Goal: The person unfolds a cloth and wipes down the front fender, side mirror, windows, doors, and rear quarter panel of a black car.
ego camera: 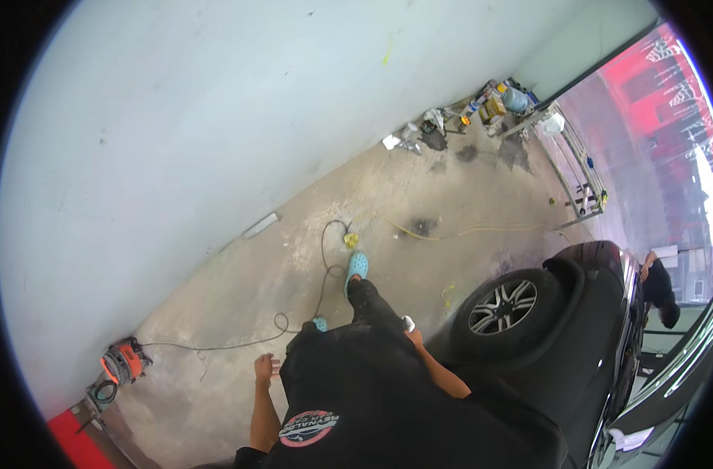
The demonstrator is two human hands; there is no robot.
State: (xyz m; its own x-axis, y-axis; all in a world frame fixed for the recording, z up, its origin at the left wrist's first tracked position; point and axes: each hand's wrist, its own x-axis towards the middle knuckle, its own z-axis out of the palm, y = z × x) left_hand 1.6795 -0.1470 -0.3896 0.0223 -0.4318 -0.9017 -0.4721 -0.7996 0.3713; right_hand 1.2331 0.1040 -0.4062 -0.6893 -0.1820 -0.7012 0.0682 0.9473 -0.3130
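Observation:
My left hand (267,368) hangs beside my body over the concrete floor, its fingers slightly apart and nothing visible in it. On the other side, my right hand (414,337) is closed around a small white object (408,323), perhaps a cloth or paper; its kind is unclear. That hand is left of the dark car's wheel (503,307), not touching it. A light-blue clog (358,266) is on my forward foot, near a dark cable (323,285) lying on the floor.
An orange-and-black machine (122,362) stands by the wall, joined to the cable. A yellow hose or cord (468,233) crosses the floor. Containers and a cardboard box (492,110) sit in the corner near a metal rack (573,158). A person (661,290) stands beyond the car.

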